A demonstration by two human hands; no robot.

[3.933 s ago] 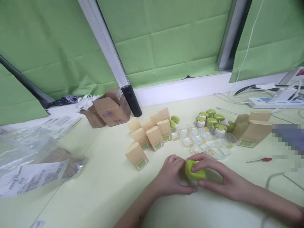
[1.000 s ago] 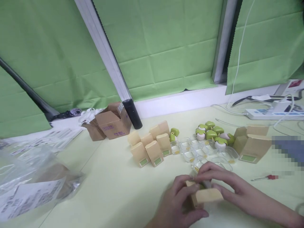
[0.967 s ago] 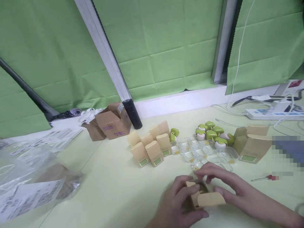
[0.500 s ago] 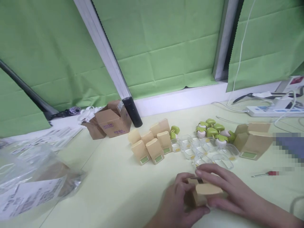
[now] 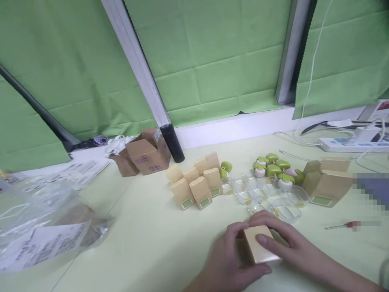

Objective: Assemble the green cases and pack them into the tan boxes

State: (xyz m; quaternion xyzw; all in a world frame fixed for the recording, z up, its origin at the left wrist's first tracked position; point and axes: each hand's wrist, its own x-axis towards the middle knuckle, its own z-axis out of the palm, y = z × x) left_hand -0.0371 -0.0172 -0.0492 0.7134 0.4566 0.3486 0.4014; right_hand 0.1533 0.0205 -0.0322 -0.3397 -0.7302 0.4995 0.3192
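Both hands are on a small tan cardboard box [image 5: 258,247] at the front of the table. My left hand [image 5: 226,255] wraps its left side, thumb below and fingers above. My right hand [image 5: 282,237] grips it from the right, with the thumb lying on the pale top face. The end of the box toward me is closed over by a flat panel; its contents are hidden. Just beyond the hands lie several clear plastic containers [image 5: 287,209]. Behind these sit several green and white caps [image 5: 273,170].
Several small tan boxes [image 5: 200,192] stand left of the clear containers. A larger open tan box [image 5: 328,190] stands right, near a screwdriver [image 5: 340,225]. At the back are a black bottle [image 5: 172,142], a brown carton [image 5: 148,158] and a power strip [image 5: 337,144]. A plastic bag [image 5: 60,227] lies left.
The raised flap of the box in my hands is now folded down flat, and my right thumb has moved onto its top. The view has shifted slightly.
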